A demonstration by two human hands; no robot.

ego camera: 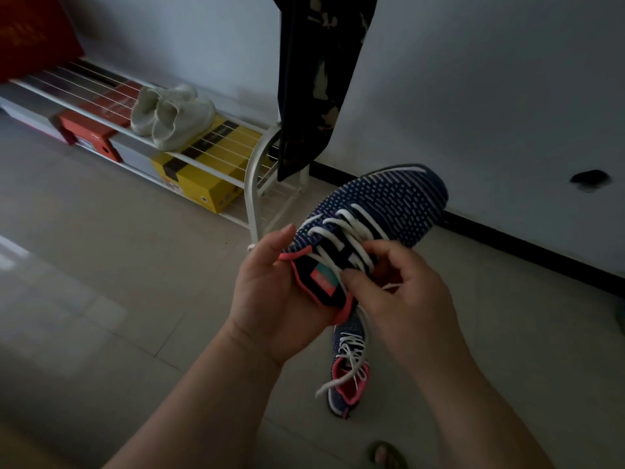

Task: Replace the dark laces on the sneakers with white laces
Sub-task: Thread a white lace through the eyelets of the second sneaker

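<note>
- Head view: the left hand (270, 292) grips the heel end of a navy sneaker (378, 211) held up above the floor (101, 265).
- The right hand (399, 292) pinches its white lace (341, 231) near the tongue.
- A second sneaker (348, 370), white-laced, lies on the floor below.

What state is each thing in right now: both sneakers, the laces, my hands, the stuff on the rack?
Held sneaker: off the floor, toe pointing away, white lace threaded through it.
Left hand: grips the held sneaker's heel end.
Right hand: pinches the white lace near the tongue.
Floor sneaker: lies on the tiles, white-laced, ends loose and untied.
White shoes: sit on the rack.
Yellow box: closed, under the rack's top shelf.
</note>
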